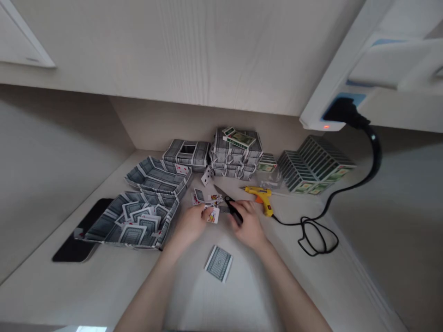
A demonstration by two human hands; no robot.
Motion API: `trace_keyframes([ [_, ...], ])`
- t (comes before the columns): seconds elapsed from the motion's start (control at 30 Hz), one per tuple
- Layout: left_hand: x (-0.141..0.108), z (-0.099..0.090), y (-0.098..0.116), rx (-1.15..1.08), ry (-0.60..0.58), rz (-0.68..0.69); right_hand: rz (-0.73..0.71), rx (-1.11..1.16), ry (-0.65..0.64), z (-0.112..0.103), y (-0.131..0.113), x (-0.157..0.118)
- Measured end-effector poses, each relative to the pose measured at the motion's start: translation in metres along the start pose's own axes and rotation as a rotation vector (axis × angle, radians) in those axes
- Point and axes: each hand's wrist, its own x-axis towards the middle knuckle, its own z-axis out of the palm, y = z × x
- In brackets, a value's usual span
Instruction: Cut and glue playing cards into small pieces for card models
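**Site report: items on record, left to right**

A black flat slab, possibly a tablet or phone (74, 235), lies at the left edge of the pale cream worktop (41, 295). Just right of it sits an open grey-patterned tray built from playing cards (104, 230), holding several grey-backed playing cards (138, 226). A second grey card tray (155, 177) adjoins it toward the back edge. Behind that stand a grey card box with a square opening (187, 154) and a tall pile of grey card-built blocks (235, 159), topped by green-and-white card packs (238, 137).

Small loose card pieces with red and yellow printing (204, 200) lie at centre. The left hand (189, 224) is beside them, its fingertips (206, 212) together at a small card piece (212, 215); blur prevents confirming a grip. The right hand (247, 224) is curled around black-handled steel scissors (232, 208), fingers closed on the handles, blades pointing toward the back edge. A single grey-backed card (218, 263) lies face down near the front, between the forearms.

Right of the hands are a yellow-and-orange hot glue gun (261, 198), a slanted row of green-and-white card packs (313, 163), and a looped black cord (311, 235) running up to a black plug in a white power socket (346, 110).
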Motion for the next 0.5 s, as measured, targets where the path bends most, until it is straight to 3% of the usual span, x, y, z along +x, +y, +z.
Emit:
trace_keyframes([
  [0.07,0.0,0.003,0.004,-0.097,0.001,0.068,-0.121,0.1,-0.08,-0.003,-0.012,-0.001],
  [0.13,-0.001,0.005,0.007,-0.179,-0.008,0.108,-0.154,0.142,-0.105,-0.002,-0.02,-0.002],
  [0.33,-0.001,0.005,0.011,-0.45,-0.028,0.19,-0.025,0.224,0.039,0.011,-0.013,-0.003],
  [0.5,0.004,0.014,0.004,-0.667,-0.02,0.222,0.076,0.403,0.103,0.008,-0.009,0.0],
])
